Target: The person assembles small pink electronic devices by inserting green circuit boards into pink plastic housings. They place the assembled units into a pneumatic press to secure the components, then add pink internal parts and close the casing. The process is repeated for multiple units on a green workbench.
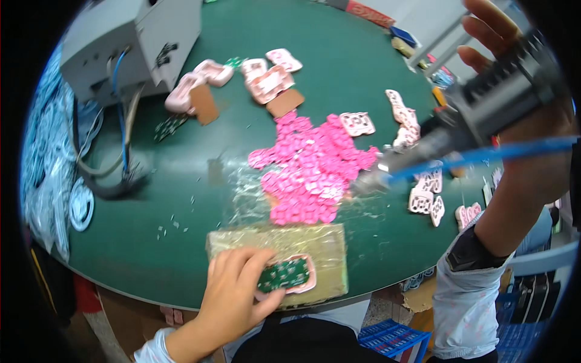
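Note:
My left hand point(233, 296) grips a light pink plastic shell point(310, 279) by its left side, thumb at the near edge. A green circuit board point(283, 274) lies inside the shell. Both rest on a tape-wrapped, yellowish block point(327, 242) at the table's near edge. At the upper right, my right hand point(493, 36) is raised behind a grey and black power screwdriver point(460, 115), fingers spread past its far side. The tool slants down to the left, its tip over the bright pink pieces; a blurred blue cord point(484, 155) crosses it. The palm is hidden.
A heap of bright pink parts point(315, 163) lies beyond the block. Pink shells point(266, 81) and brown cards point(285, 103) are farther back. A grey metal machine point(130, 48) stands at the far left, with coiled blue cords point(51, 151) beside it. Pink panels point(423, 196) lie right.

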The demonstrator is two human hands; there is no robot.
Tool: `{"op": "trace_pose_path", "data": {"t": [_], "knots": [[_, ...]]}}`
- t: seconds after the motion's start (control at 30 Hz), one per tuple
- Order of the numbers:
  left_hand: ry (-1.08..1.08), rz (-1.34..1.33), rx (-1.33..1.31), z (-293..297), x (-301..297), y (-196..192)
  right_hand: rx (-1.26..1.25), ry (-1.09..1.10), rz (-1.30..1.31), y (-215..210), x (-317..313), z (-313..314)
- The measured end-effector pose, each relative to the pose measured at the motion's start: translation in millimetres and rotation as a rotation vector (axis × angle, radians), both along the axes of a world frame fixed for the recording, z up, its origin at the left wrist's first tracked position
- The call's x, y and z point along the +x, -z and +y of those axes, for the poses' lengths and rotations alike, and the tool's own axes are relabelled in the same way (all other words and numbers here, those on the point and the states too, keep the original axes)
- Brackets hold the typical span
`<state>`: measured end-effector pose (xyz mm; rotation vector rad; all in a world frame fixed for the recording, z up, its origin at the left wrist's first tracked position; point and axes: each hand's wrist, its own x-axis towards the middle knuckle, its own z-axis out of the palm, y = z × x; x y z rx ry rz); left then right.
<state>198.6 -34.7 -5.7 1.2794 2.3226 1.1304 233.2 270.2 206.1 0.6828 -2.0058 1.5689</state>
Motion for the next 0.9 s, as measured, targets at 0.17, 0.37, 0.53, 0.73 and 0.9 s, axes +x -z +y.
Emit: {"op": "trace_pose_path", "data": {"t": [0.17, 0.37, 0.53, 0.73, 0.9], "knots": [[-0.139, -0.013, 0.047, -14.5, -1.0, 2.9, 0.374, 0.938, 0.237, 46.1, 48.9, 71.2], [-0.158, 0.012, 0.116, -15.0, -3.8, 3.8, 1.060, 0.599, -0.464, 188.6, 24.7, 101.3], [-0.221, 0.016, 0.114, -15.2, -3.4, -4.5, 0.959, 0.660, -0.450, 216.3, -17.3, 120.2], [-0.231, 0.031, 0.155, -10.3, -3.5, -10.9, 0.923, 0.634, -0.660, 213.4, -35.3, 131.0], [-0.180, -0.232, 0.272, -8.3, -1.1, -23.1, 0.686, 0.489, -0.641, 184.2, 8.8, 86.7]]}}
